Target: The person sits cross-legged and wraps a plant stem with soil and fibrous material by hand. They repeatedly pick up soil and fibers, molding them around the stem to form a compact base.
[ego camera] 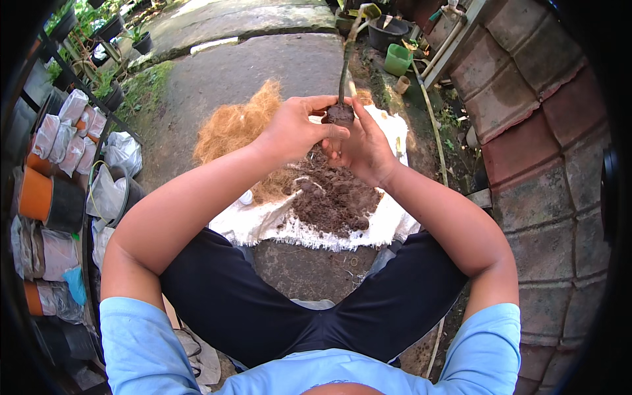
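Both hands hold a ball of dark soil (340,114) from which a thin plant stem (344,74) rises upright. My left hand (300,126) grips the ball from the left, its thumb across the front and fingers behind. On the other side, my right hand (368,145) cups it, fingers touching its right side and underneath. Below them a heap of dark soil (335,205) is spread over a white woven sack (256,224) with a frayed edge. A mound of tan coconut fibre (237,126) lies left of my left hand.
A metal rack at left carries packed plastic bags (61,138) and orange pots (35,194). Beside it stands a dark bucket (128,190). At the upper right are a green container (398,59) and a black pot (388,32). Roof tiles (531,212) line the right.
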Tool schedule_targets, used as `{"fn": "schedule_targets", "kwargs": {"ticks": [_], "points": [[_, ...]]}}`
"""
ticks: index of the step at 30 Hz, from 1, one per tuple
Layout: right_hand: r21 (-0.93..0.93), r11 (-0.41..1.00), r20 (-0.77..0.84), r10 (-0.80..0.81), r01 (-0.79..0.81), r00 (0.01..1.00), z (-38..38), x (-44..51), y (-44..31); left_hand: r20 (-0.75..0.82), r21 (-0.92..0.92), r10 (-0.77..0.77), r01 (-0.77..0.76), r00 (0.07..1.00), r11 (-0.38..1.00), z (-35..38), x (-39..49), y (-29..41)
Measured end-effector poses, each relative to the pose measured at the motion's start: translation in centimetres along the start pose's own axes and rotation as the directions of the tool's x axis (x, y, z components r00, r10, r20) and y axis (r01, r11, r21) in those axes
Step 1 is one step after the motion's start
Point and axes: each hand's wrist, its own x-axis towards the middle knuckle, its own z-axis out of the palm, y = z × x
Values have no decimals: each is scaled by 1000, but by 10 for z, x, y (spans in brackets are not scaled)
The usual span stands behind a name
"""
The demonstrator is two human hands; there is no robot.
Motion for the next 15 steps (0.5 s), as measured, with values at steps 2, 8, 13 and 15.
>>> {"fn": "schedule_targets", "kwargs": {"ticks": [2, 8, 13, 15], "points": [[-4, 1000, -40, 13, -13, 999, 0, 1, 2, 14, 2, -27, 27, 1000, 1000, 0, 0, 4], [124, 992, 15, 7, -9, 1000, -9, 7, 6, 60, -15, 17, -16, 998, 1000, -12, 6, -15], [134, 990, 37, -52, 47, 998, -7, 6, 5, 81, -83, 67, -60, 994, 995, -13, 8, -18], [153, 987, 40, -48, 42, 998, -8, 7, 6, 81, -100, 66, -58, 995, 993, -13, 8, -18]]}}
